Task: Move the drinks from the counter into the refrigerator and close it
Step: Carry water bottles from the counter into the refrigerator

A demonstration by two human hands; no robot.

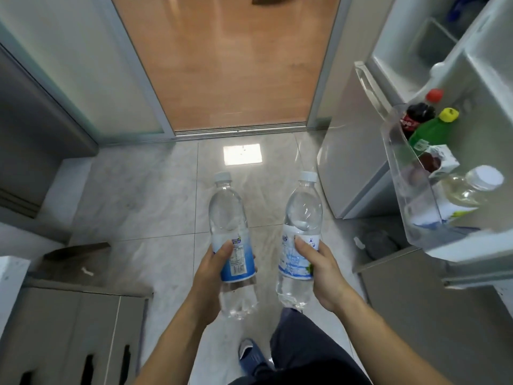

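Observation:
My left hand (211, 276) grips a clear water bottle (229, 215) with a blue-and-white label and a white cap. My right hand (319, 270) grips a second clear water bottle (302, 209) of the same kind. Both bottles stand roughly upright over the tiled floor in front of me. To the right the refrigerator door (472, 87) stands open. Its clear door shelf (399, 162) holds a cola bottle (419, 112) with a red cap, a green bottle (433, 129) with a yellow cap, a carton (441, 159) and a clear white-capped bottle (469, 187).
A white counter edge (11, 276) and grey cabinets (72, 334) lie at the lower left. Ahead, a sliding door track (241, 130) leads onto a wooden floor. The lower refrigerator body (352, 162) stands at the right, with a grey cloth (380, 243) on the floor beside it.

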